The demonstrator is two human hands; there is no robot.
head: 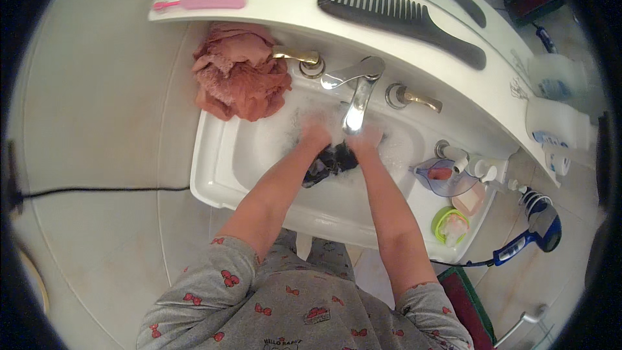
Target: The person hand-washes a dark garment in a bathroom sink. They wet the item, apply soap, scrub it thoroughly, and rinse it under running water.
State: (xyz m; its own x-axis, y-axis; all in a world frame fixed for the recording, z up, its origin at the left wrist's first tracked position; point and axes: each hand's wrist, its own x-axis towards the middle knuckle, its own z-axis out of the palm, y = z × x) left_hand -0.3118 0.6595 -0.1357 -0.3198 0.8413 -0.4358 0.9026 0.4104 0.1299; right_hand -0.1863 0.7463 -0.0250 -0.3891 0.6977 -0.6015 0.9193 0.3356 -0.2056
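Both hands are down in the soapy water of a white washbasin (214,189). My left hand (316,129) is blurred and half covered by suds, left of the chrome faucet spout (357,107). Just right of that spout is my right hand (365,138), also in foam. A dark, wet, bunched cloth (335,159) lies between and against the hands, patterned at its lower left end. Suds and blur hide the fingers, so their grip on it does not show. On the basin's back left corner sits a heap of wet, salmon-coloured cloth (243,75) with foam on it.
Above the basin, a curved white shelf (282,2) holds a black comb (403,24) and a pink-handled small brush (209,1). A clear bluish dish (442,175), a soap dish (469,197) and a green container (449,226) stand on the right ledge. A blue corded appliance (534,233) hangs beyond.
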